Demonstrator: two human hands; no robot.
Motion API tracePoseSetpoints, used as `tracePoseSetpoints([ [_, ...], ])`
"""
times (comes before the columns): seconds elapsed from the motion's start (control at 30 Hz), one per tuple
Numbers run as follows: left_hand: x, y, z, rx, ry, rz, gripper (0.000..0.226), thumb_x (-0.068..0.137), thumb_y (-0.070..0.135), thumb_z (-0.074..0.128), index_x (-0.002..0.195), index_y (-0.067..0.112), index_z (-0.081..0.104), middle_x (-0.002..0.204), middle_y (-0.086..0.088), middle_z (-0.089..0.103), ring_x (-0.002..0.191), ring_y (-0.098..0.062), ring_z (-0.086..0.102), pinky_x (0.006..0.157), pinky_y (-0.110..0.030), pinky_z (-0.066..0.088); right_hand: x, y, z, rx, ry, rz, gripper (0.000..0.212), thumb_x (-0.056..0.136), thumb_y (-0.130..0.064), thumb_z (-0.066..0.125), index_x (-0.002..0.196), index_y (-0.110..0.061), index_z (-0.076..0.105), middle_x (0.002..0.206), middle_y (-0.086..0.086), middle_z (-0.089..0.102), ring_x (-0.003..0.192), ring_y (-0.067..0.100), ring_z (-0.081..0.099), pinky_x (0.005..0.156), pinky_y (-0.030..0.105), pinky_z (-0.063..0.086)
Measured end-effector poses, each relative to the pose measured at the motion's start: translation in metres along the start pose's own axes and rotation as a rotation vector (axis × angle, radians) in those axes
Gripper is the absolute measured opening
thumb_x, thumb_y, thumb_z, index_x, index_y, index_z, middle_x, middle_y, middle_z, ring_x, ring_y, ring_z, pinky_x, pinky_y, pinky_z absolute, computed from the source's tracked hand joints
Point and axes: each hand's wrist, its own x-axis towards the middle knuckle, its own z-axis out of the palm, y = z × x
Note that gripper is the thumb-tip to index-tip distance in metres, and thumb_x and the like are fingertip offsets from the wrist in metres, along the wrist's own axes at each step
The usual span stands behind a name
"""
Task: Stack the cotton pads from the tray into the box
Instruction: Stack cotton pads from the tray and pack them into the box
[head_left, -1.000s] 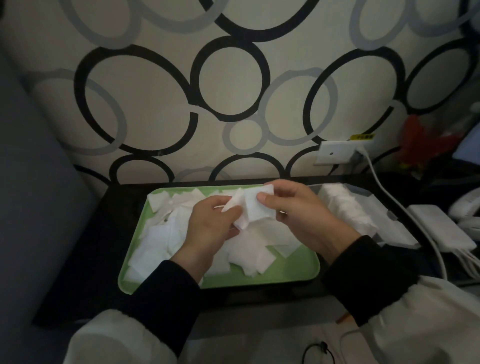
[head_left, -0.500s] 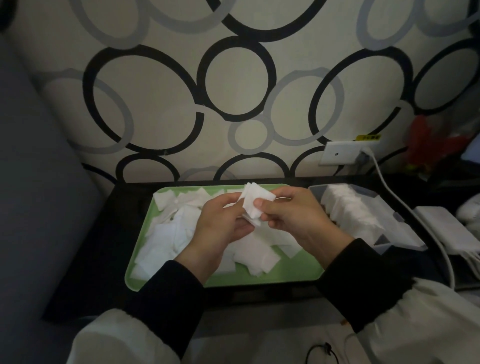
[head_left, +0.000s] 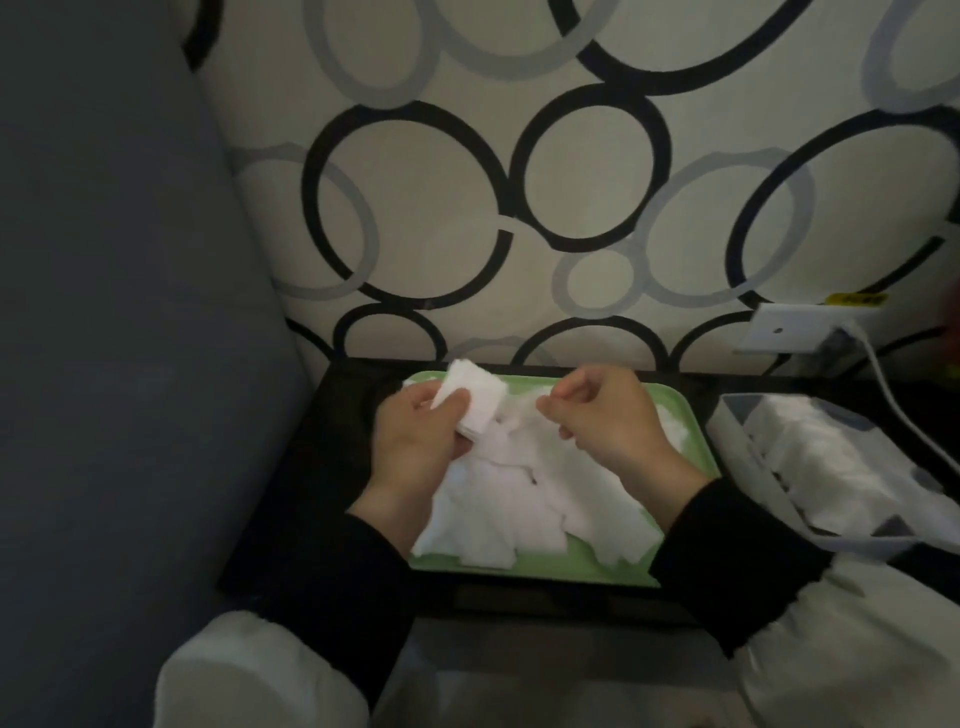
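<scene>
Two hands work over one green tray (head_left: 545, 571) on a dark worktop (head_left: 332, 467). The left hand (head_left: 415, 431) pinches one small stack (head_left: 475, 402) of cotton pads between thumb and fingers, while the right hand (head_left: 608, 415) pinches a single pad (head_left: 519, 410). Loose pads (head_left: 519, 499), too many to count, fill the tray; one box (head_left: 748, 431) just right holds more.

A single wide-angle camera, worn on the person's head, is looking forward and down from close range. It is facing the patterned wall (head_left: 571, 208), which is filling the upper half; the dark table (head_left: 291, 519) with the green tray (head_left: 561, 569) is lying low in centre, and the box (head_left: 753, 457) is sitting at right
</scene>
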Motion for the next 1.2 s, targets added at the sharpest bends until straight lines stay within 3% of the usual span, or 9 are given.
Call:
tracePoseSetpoints([
  [0.1,0.015,0.0,-0.034,-0.021,0.183,0.009,0.023,0.095,0.024,0.062,0.115,0.017,0.069,0.107,-0.007,0.071,0.096,-0.024,0.069,0.067,-0.034,0.055,0.027,-0.015,0.024,-0.146,-0.077,-0.152,0.004,0.088,-0.016,0.068,0.087,-0.018,0.07,0.082,-0.005,0.068,0.079,0.011,0.064,0.074,0.024,0.051],
  [0.23,0.026,0.001,-0.063,-0.059,0.301,-0.004,0.021,0.097,0.02,0.059,0.115,0.014,0.069,0.102,-0.005,0.07,0.09,-0.019,0.067,0.062,-0.028,0.052,0.07,-0.035,0.063,-0.407,-0.337,-0.276,0.018,0.094,-0.012,0.059,0.104,-0.017,0.073,0.105,-0.002,0.072,0.1,0.015,0.065,0.089,0.024,0.048],
  [0.37,0.033,0.001,-0.082,-0.076,0.329,-0.012,0.027,0.097,0.019,0.059,0.122,0.011,0.066,0.11,-0.008,0.068,0.095,-0.021,0.066,0.065,-0.028,0.052,0.099,-0.046,0.097,-0.649,-0.542,-0.261,0.027,0.095,-0.013,0.056,0.118,-0.02,0.068,0.119,-0.003,0.063,0.111,0.016,0.059,0.086,0.023,0.04],
  [0.5,0.039,0.001,-0.091,-0.077,0.332,-0.02,0.028,0.097,0.02,0.06,0.123,0.013,0.066,0.114,-0.009,0.068,0.101,-0.023,0.066,0.068,-0.029,0.053,0.114,-0.043,0.123,-0.828,-0.565,-0.268,0.03,0.091,-0.02,0.063,0.121,-0.021,0.064,0.128,0.0,0.059,0.112,0.02,0.057,0.086,0.025,0.042],
  [0.63,0.04,0.0,-0.092,-0.086,0.31,-0.013,0.027,0.097,0.02,0.06,0.123,0.016,0.066,0.112,-0.005,0.068,0.101,-0.021,0.066,0.071,-0.03,0.054,0.114,-0.042,0.14,-0.915,-0.51,-0.269,0.039,0.084,-0.027,0.074,0.119,-0.013,0.065,0.117,0.005,0.065,0.104,0.024,0.063,0.085,0.031,0.052],
  [0.87,0.04,0.001,-0.09,-0.075,0.294,0.003,0.022,0.096,0.018,0.06,0.117,0.017,0.068,0.107,-0.004,0.07,0.096,-0.02,0.067,0.069,-0.03,0.053,0.113,-0.038,0.149,-0.805,-0.525,-0.243,0.062,0.082,-0.017,0.075,0.137,-0.016,0.049,0.131,0.007,0.057,0.117,0.026,0.057,0.096,0.036,0.051],
  [1.03,0.036,0.002,-0.087,-0.06,0.278,0.023,0.022,0.097,0.017,0.059,0.117,0.016,0.068,0.105,-0.003,0.07,0.094,-0.019,0.067,0.069,-0.03,0.054,0.103,-0.042,0.129,-0.61,-0.484,-0.263,0.031,0.09,-0.022,0.067,0.119,-0.011,0.065,0.111,0.009,0.068,0.1,0.023,0.064,0.087,0.037,0.055],
  [1.2,0.029,0.003,-0.071,-0.071,0.215,0.014,0.016,0.096,0.015,0.061,0.109,0.018,0.07,0.102,-0.003,0.072,0.093,-0.018,0.069,0.067,-0.03,0.056,0.072,-0.05,0.081,-0.235,-0.323,-0.186,0.019,0.088,-0.021,0.069,0.101,-0.007,0.07,0.098,0.016,0.07,0.087,0.025,0.066,0.083,0.039,0.052],
])
